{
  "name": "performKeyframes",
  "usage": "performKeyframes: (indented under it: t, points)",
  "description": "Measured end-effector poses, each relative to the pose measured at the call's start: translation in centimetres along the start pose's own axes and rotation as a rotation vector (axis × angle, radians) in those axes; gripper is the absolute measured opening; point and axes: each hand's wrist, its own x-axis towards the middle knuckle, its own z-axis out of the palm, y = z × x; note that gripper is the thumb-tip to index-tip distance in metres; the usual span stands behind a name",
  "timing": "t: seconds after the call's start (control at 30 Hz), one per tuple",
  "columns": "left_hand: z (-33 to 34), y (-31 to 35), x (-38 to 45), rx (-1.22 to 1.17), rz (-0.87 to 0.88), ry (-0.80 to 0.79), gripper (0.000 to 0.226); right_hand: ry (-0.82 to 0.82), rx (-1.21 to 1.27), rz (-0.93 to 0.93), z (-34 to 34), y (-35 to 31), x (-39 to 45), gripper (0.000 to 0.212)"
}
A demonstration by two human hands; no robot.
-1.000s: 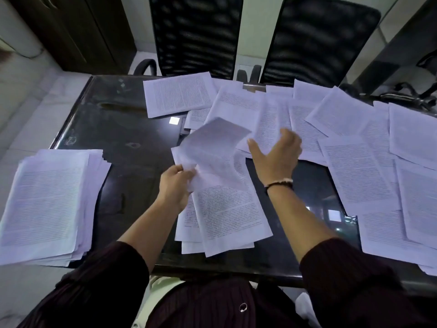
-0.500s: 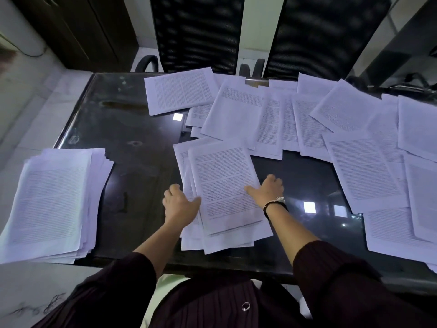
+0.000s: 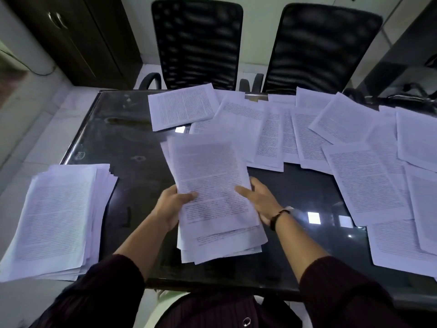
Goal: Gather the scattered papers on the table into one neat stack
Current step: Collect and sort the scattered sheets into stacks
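Dark and glossy, the desk (image 3: 132, 147) fills most of the view and shows small bright reflections of light. Beyond its far edge stand two black mesh chairs (image 3: 197, 41), side by side, and a dark cabinet (image 3: 78, 36) is in the corner further to the left.

Both hands hold one bundle (image 3: 212, 192) of printed sheets in front of the person. The left hand (image 3: 171, 204) grips the left edge of the bundle, with the thumb lying on the top page and the fingers hidden under it. The right hand (image 3: 259, 197) grips the right edge in the same way, thumb on top, fingers curled behind the paper. A dark band (image 3: 277, 216) is around the right wrist. The sheets in the bundle are not aligned; several lower corners stick out under the top page. I cannot tell if the near end of the bundle touches the desk.

Left of the left hand, well apart from it, lies a thick stack (image 3: 56, 221) of pages with its edges fanned a little; it hangs partly over the left edge of the desk.

Beyond both hands and to the right of the right hand, many loose papers (image 3: 354, 176) lie scattered flat on the desk, overlapping each other at different angles. One page (image 3: 183, 107) lies beyond the left hand near the far edge. Dark sleeves (image 3: 335, 285) cover both forearms.
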Motion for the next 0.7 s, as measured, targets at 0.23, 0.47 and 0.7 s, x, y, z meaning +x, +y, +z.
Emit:
performKeyframes:
  t: [0.23,0.47,0.7]
  points:
    - [1.0,5.4,-2.0,-0.473,0.171,-0.063,0.046,-0.14,0.664,0.154,0.1,2.0,-2.3,0.083]
    - [3.2,7.1,-2.8,-0.342,0.197,-0.101,0.051,0.016,0.612,-0.09,2.9,-2.2,0.0,0.046]
    - [-8.2,12.9,-1.0,-0.161,0.246,0.098,0.027,0.077,0.461,-0.05,-2.2,-2.6,-0.6,0.034]
